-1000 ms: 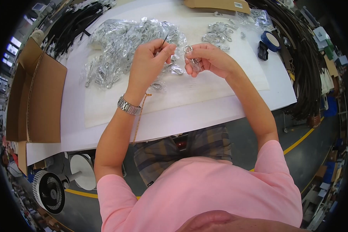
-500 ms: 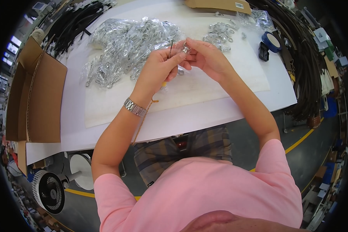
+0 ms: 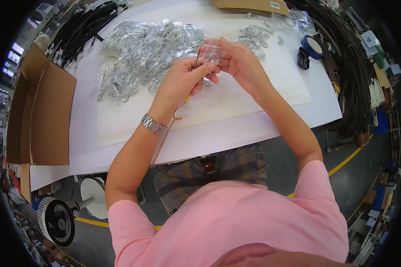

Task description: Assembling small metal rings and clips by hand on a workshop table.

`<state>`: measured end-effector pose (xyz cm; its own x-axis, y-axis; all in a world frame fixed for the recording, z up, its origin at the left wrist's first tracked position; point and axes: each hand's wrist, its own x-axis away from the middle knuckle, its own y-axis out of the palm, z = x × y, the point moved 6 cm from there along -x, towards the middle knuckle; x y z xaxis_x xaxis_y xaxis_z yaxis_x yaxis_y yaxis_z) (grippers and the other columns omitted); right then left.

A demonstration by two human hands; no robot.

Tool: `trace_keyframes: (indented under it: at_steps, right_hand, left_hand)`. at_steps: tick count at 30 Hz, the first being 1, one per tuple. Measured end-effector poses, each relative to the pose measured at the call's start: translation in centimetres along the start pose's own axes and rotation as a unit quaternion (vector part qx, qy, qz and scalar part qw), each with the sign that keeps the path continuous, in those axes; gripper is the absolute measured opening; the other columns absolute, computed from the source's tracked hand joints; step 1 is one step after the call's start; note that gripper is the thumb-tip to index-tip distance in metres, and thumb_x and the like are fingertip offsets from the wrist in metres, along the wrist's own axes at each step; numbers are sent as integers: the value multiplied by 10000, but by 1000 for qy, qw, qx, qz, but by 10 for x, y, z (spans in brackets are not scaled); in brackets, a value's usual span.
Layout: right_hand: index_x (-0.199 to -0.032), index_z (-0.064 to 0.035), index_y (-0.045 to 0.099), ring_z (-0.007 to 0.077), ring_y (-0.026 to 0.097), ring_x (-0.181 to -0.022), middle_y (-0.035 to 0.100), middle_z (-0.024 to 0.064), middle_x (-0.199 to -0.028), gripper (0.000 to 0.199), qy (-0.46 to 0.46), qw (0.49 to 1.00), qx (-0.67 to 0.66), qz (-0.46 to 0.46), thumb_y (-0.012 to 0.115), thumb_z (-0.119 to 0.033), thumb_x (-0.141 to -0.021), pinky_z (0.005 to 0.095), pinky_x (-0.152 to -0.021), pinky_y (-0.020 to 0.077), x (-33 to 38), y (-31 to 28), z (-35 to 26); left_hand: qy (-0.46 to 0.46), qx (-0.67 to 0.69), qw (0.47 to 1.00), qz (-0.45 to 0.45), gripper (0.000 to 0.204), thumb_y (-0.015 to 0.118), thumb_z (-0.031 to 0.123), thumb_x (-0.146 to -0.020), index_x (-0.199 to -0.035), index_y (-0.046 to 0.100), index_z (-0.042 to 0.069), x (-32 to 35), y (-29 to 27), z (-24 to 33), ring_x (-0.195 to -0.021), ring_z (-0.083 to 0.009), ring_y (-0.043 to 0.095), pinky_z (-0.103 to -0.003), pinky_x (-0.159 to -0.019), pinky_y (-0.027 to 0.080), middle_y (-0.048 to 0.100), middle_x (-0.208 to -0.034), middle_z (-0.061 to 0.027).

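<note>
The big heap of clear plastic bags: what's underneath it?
A flat white mat shows beside the heap of clear plastic bags, apparently running beneath it; silver metal clips show inside. What lies directly under is covered; the left hand hides part of the heap.

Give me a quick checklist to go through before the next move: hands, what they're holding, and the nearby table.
1. Right hand gripping the clear bag: ok, fingers at its upper right side.
2. Left hand holding the thin dark tool: ok, its tip points up beside the bag.
3. Metal ring fully inside the bag: cannot tell, glare and fingers obscure it.
4. Bagged pile apart from the hands: not ok, the left hand overlaps its edge in this view.
5. Blue-rimmed roll away from the hands: ok, well to their right.
6. Cardboard box open: ok, its inside shows.
</note>
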<state>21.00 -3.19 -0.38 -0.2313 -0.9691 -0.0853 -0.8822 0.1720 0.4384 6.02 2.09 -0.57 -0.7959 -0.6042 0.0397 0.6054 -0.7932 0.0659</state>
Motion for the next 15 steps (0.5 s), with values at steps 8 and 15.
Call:
trace_keyframes:
  at_steps: [8,15]
  right_hand:
    - [-1185,9,697,200,718,-1059,749,126,-1163,335,13,999,4,32,552,-273,-1074,329,-1005,540,1,-8,4]
    - [-1156,-2,691,222,716,-1114,744,163,-1193,327,33,999,-19,38,553,-289,-1080,333,-1003,544,2,-10,3]
  left_hand:
    - [48,1,998,46,225,648,199,-1024,-1067,710,-13,-3,-17,7,-488,-1,400,-170,-443,285,751,-875,-70]
    - [40,-7,993,112,208,683,182,-1001,-1097,731,4,-2,-30,8,-525,7,394,-160,-452,277,713,-865,-21]
